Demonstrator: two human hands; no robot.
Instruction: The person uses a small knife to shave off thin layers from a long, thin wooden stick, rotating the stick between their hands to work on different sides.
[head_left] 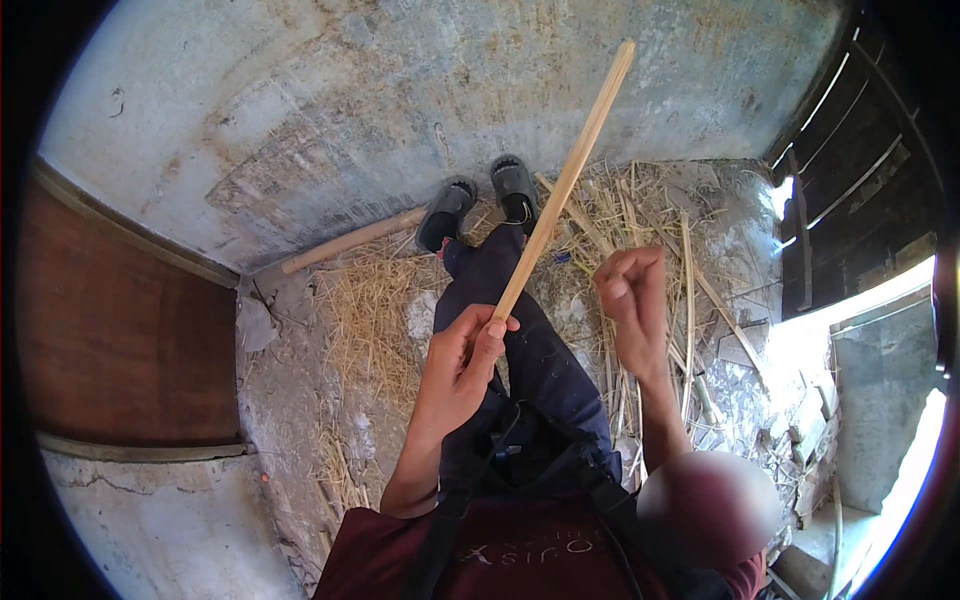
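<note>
Item, in hand: one long, straight, pale yellow wooden strip (565, 185), rising from near centre toward the far right, its far end free and seen against the wall.

Item, left hand (455, 365): holding the strip by its near end, thumb laid along the top, fingers beneath; probably gripped there so the full length stays clear of the body.

Item, right hand (632, 300): right of the strip and apart from it; fingers curled in, thumb close, grasp narrow. No object shows in it; whether something thin lies inside, cannot tell.

Item, pair of grey closed-toe clogs (448, 200): worn, toes toward the stained blue-grey plaster wall (330, 90) at the far side; the dark blue trousers (555, 370) pass beneath the strip.

Item, round pale brown wooden pole (350, 242): lying along the wall's foot, left of the clogs, perhaps put there to leave foot room.

Item, loose dry yellow straw (365, 320): scattered over the floor on both sides of the legs.

Item, long thin pale wooden pieces (688, 300): lying on the right, mostly lengthwise, seemingly dropped rather than stacked.

Item, flat reddish-brown board (130, 320): at left, upright in its frame.
</note>
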